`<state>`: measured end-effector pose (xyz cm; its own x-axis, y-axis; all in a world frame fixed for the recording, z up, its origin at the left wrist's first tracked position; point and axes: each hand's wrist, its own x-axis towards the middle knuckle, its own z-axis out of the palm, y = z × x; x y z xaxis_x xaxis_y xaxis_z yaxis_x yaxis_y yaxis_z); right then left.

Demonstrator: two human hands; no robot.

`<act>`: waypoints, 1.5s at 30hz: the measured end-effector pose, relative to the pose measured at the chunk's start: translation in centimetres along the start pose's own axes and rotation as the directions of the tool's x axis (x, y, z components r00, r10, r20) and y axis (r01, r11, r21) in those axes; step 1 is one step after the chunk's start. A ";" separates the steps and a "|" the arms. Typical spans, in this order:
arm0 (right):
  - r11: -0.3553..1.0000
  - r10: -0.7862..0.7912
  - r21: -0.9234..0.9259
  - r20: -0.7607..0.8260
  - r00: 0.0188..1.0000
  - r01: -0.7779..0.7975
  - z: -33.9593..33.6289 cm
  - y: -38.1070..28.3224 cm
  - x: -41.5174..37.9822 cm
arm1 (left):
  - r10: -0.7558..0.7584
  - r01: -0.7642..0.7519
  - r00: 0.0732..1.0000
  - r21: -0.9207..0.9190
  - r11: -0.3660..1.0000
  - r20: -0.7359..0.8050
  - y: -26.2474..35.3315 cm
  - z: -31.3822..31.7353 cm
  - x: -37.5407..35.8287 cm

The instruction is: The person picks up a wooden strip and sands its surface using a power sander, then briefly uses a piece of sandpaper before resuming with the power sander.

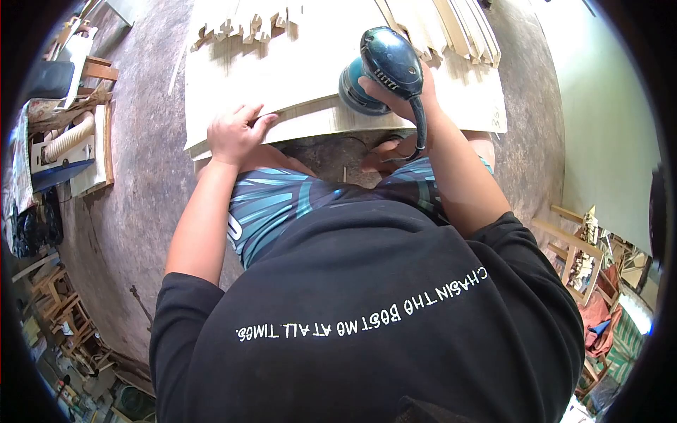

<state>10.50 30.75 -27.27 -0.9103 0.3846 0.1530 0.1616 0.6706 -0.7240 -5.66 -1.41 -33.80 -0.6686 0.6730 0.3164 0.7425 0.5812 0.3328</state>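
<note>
My right hand (pixel 427 97) is wrapped around a dark teal and black electric sander (pixel 389 62). The sander's round base sits over a narrow pale wooden board (pixel 310 120) along the near edge of the work surface, and its black cord (pixel 421 127) hangs down past my wrist. Toward the board's left end, my left hand (pixel 236 134) grips it, with the thumb and fingers bent over the wood. The underside of the sander and part of my right fingers are hidden.
Notched wooden pieces (pixel 247 29) lie at the far left of the pale panel (pixel 282 70); long strips (pixel 465 32) lie at the far right. A machine with a ribbed hose (pixel 69 139) stands at left. Wooden frames (pixel 575 247) and wood scraps (pixel 63 317) line both sides.
</note>
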 end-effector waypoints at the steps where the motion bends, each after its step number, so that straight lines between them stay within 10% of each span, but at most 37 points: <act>1: 1.000 0.013 -0.011 0.012 1.000 -0.013 -0.1 0.0 0.0 | 0.002 -0.002 1.000 0.000 1.000 -0.004 0.0 0.0 0.0; 45: 0.976 -0.155 0.172 0.105 0.982 0.135 4.5 -4.1 1.2 | -0.044 0.044 0.999 -0.020 0.999 0.024 0.1 0.1 0.0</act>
<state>7.06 25.61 -27.14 -0.9594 0.2072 0.1913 -0.0310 0.5970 -0.8017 -5.58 -1.32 -33.87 -0.6994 0.6575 0.2803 0.7112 0.6013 0.3641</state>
